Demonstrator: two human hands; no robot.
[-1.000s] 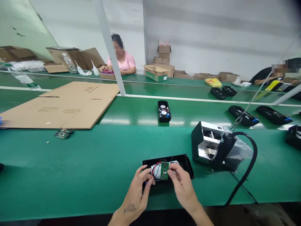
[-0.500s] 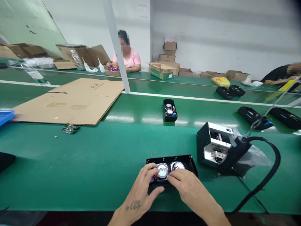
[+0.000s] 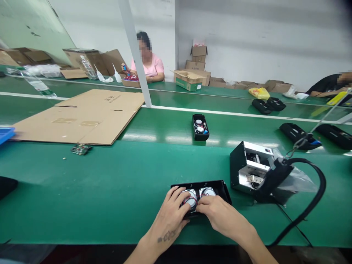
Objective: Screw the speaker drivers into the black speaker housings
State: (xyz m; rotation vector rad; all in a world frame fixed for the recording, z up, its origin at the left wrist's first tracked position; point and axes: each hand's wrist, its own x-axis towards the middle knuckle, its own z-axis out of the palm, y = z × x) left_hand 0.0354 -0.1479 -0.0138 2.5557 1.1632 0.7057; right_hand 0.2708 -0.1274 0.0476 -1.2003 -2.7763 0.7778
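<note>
An open black speaker housing (image 3: 224, 192) lies on the green bench in front of me, with two round silver speakers (image 3: 207, 191) and thin red and black wires (image 3: 194, 198) inside. My left hand (image 3: 173, 209) grips the housing's left end, its fingers curled over the rim and beside the left speaker. The thumb is tucked in near the front edge. My right hand (image 3: 218, 214) has its fingertips pressed together between the two speakers, at the wires. What they pinch is hidden under the fingers.
Right of the housing stands a black and silver machine (image 3: 243, 167) with a thick black cable (image 3: 299, 225). Another open speaker housing (image 3: 200, 136) lies beyond. A flat cardboard sheet (image 3: 90, 110) and a circuit board (image 3: 81, 149) are at left. A person in pink (image 3: 155, 66) sits across.
My left thumb has moved in toward the housing's front and the left fingers have curled further over it. My right hand stays near the wires. The person across has raised a hand holding something blue.
</note>
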